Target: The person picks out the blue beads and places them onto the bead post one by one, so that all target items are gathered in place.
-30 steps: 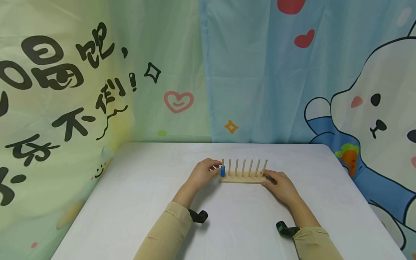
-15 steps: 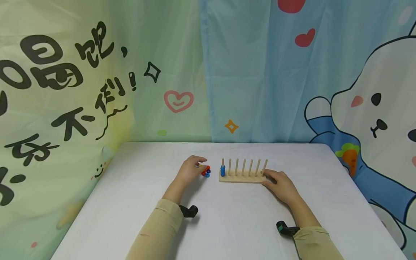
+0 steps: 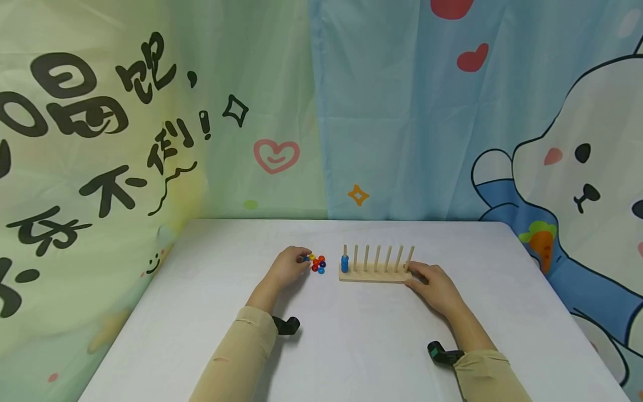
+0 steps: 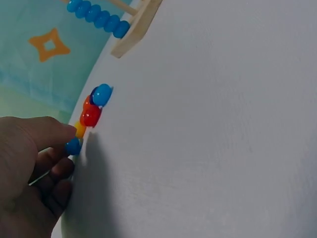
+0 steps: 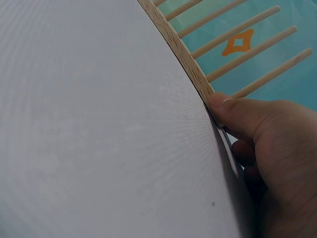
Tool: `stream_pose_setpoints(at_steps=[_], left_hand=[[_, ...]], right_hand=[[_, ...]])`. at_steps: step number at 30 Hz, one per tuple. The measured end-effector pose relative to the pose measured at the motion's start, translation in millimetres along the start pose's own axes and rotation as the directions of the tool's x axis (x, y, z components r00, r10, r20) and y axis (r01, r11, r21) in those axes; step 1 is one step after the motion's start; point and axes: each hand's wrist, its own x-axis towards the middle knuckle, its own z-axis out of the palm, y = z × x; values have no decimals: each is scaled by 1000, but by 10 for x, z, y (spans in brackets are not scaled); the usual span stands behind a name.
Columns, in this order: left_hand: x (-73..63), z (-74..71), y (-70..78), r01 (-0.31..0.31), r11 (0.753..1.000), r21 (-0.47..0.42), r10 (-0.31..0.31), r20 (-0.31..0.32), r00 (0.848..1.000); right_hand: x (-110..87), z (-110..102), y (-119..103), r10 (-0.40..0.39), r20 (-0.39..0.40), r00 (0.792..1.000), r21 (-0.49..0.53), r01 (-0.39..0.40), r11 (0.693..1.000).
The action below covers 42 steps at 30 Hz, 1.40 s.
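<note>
A wooden peg rack (image 3: 374, 276) with a row of upright pegs stands on the table. Several blue beads (image 4: 96, 17) are stacked on its leftmost peg. Left of the rack lies a small cluster of loose beads, among them a red bead (image 4: 90, 116), a yellow bead (image 3: 312, 257) and a dark blue bead (image 3: 322, 264). At the cluster's left side my left hand (image 3: 288, 266) pinches a blue bead (image 4: 73, 146) between thumb and fingers. My right hand (image 3: 436, 285) grips the rack's right end, thumb on the front edge; its other fingers are partly hidden behind.
A white table (image 3: 361, 346) extends under everything. Behind it hangs a printed curtain (image 3: 392, 111) reaching the table's far edge. A black wrist device (image 3: 287, 325) sits at the left sleeve, another black device (image 3: 443, 354) at the right.
My left hand has moved left from the leftmost peg to the loose beads, uncovering them, and now has a blue bead in its fingertips. The right hand and rack have stayed put.
</note>
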Motion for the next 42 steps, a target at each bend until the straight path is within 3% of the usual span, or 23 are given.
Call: stream_pose_setpoints(at_steps=[16,31,35,42], left_hand=[[27,71,-142,-13,1000,11,14,-74,997],[1,20,-118,-36,999,-9,35,-77,996],[11,-11,-77,-44,999,-30,41,-87,995],[24,-91,124,-129,991,-45,124,-102,987]], right_hand=[[-1,10,15,1,8,1000,5,-1,1000],[-5,3,1,17,12,1000,7,-17,1000],[-6,5,1,22,16,1000,8,-22,1000],[-13,-6,-12,26,14,1000,8,-26,1000]])
